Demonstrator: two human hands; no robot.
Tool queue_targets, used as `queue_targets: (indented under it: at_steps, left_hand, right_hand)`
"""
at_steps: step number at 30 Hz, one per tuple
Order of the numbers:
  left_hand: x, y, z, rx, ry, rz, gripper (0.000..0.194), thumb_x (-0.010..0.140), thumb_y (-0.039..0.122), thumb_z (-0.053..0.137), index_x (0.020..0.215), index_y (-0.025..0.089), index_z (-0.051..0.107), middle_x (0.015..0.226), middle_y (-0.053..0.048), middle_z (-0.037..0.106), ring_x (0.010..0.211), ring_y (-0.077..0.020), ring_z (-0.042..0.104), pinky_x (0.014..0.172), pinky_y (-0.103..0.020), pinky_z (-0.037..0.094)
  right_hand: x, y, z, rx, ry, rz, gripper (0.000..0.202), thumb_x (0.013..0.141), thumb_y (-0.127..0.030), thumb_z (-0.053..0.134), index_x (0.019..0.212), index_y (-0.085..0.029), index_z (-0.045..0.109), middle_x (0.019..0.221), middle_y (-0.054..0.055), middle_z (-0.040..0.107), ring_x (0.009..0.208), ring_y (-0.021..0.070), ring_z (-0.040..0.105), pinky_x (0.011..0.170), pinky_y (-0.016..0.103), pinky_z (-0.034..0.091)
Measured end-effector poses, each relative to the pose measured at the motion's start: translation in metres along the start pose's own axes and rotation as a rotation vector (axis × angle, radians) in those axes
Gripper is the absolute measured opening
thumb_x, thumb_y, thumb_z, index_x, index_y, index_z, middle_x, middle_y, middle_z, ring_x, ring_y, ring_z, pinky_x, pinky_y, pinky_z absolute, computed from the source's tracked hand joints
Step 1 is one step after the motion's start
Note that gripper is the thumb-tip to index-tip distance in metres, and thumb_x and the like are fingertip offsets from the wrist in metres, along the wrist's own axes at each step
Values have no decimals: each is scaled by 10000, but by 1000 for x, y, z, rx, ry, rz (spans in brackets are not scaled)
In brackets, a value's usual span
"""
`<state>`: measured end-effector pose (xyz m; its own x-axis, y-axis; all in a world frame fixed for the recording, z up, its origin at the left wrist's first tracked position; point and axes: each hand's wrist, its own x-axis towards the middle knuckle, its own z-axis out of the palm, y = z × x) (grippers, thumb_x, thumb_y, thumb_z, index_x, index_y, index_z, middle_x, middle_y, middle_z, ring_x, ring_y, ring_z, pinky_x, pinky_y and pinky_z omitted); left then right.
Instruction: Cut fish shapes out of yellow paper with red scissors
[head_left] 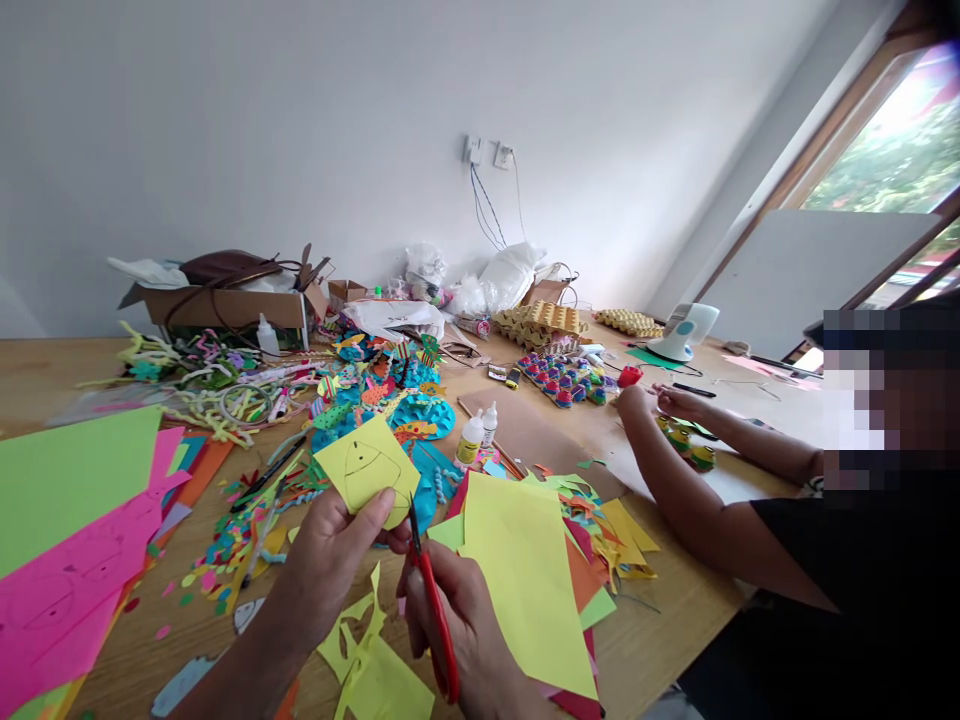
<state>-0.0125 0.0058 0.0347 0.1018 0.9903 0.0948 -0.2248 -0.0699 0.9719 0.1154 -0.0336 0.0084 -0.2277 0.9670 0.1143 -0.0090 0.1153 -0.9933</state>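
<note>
Between the thumb and fingers of my left hand (337,540) is a yellow paper piece (371,470) with a fish outline drawn on it in dark pen. My right hand (465,620) grips red-handled scissors (437,620), their dark blades pointing up at the paper's lower right edge. Under my hands lie yellow paper offcuts (382,670) with holes cut in them. To the right of the scissors rests a large yellow sheet (525,580) on top of other coloured paper.
Pink paper with drawn outlines (67,580) lies at left, beside confetti scraps. Glue bottles (470,440) stand beyond my hands, near blue paper cutouts (420,410). At right, a co-worker's hands (667,400) hold a red piece over the table. Painted egg-carton cups (559,375) sit farther back.
</note>
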Motion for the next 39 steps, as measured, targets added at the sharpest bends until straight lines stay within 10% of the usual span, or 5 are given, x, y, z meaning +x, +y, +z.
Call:
queue_targets:
  at_steps: [14,39]
  left_hand:
    - [-1,4,4,-1,4,-26,132,772,246,606,680,168,661,583,15,653,548,-144,581,540,-244,511]
    - [0,4,-1,-3,-65,-97,165,781,272,602,680,152,655,598,5,635,534,-137,581,526,-255,517]
  right_hand:
    - [-1,8,-2,-53,14,-7,523,831,-686,392,635,-200,391,539,-49,364,425,78,364,375,165,294]
    - [-5,9,-11,-137,-39,-2,405,903,-450,415,589,-200,360,473,-63,331,429,73,286,389,180,239]
